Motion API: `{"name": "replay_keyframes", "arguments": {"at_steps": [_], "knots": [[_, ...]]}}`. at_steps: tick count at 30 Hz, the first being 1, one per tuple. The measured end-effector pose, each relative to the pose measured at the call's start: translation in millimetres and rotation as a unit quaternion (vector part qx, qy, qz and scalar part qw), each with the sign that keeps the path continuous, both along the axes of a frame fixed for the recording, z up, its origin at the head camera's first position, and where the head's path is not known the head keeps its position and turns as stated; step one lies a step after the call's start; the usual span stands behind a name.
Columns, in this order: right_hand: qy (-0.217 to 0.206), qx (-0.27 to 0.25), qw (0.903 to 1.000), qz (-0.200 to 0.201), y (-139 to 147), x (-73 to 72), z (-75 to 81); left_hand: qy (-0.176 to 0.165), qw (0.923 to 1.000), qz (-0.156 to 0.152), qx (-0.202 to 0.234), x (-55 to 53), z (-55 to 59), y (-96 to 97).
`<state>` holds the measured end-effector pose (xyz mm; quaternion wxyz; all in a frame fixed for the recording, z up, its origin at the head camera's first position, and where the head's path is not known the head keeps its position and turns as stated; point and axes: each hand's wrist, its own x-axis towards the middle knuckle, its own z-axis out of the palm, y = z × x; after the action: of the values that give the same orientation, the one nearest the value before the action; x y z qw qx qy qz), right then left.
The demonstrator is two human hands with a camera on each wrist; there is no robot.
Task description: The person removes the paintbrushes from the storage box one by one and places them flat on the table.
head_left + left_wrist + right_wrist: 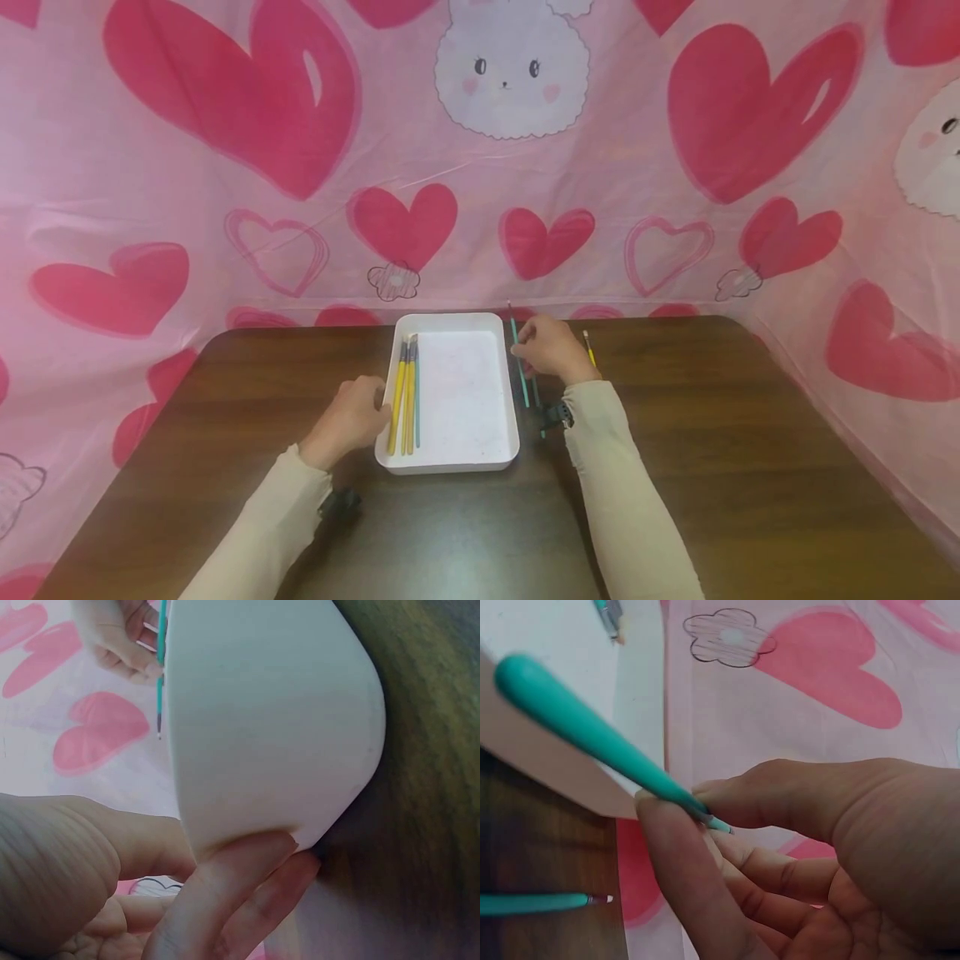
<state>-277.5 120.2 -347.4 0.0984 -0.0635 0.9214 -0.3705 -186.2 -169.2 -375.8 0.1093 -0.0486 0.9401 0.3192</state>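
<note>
My right hand (555, 348) pinches a teal paintbrush (521, 371) between thumb and fingers, just beyond the white tray's right side. In the right wrist view the brush's thick rounded handle end (562, 712) points toward the camera, its far part partly hidden by fingers. My left hand (351, 419) grips the left wall of the white tray (450, 467), thumb at the rim and fingers (232, 877) against the outer side. Inside, along the tray's left, lie several yellow paintbrushes (396, 408) and a teal one (418, 400), bristles toward the back.
A second teal brush (536, 903) lies on the dark wooden table (720, 467) beneath my right wrist. Right of that hand is a yellow brush (590, 348), partly covered. Pink heart-patterned cloth (465, 158) hangs behind the table and at its sides.
</note>
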Motion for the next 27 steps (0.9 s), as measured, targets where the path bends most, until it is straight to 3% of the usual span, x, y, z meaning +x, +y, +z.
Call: {"name": "replay_keyframes", "arguments": {"at_steps": [12, 27], "knots": [[-0.011, -0.018, 0.9998, -0.006, 21.3, -2.6, 0.5, 0.004, 1.0000, -0.007, 0.004, -0.3, 0.1, -1.7], [-0.012, -0.007, 0.9996, -0.024, 49.2, -8.1, 1.1, 0.004, 0.9999, -0.007, 0.007, 1.3, 1.8, -0.6]]}}
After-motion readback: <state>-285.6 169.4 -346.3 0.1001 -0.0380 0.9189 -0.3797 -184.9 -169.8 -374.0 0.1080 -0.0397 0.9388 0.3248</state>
